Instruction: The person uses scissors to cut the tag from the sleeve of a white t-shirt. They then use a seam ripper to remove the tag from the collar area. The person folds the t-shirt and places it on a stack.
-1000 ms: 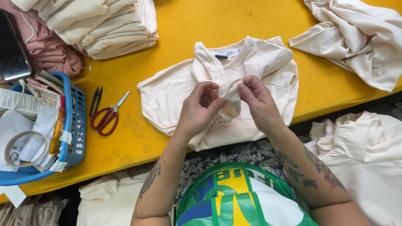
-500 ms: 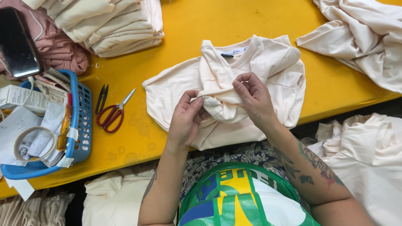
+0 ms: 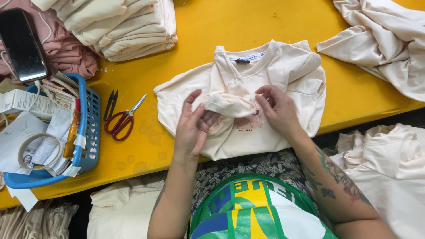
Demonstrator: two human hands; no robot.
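A person is working a cream T-shirt lying neck-up on a yellow table, directly in front of the body, its lower edge hanging just over the near side. The left hand is resting with fingers loosely extended, thumb and forefinger pinching a bunched fold of cloth at the shirt's middle; the right hand is curling partly closed over the chest print, fingertips pressing the fabric down. Red-handled scissors and small dark snips are lying just left of the shirt, beside a blue basket of papers and tape. A stack of folded cream garments is sitting at the far left, with loose cream cloth at the far right. Judging from the grip, the fold would handle best kept taut between both hands, with the rest of the shirt lying flat so the knit does not twist or drag.
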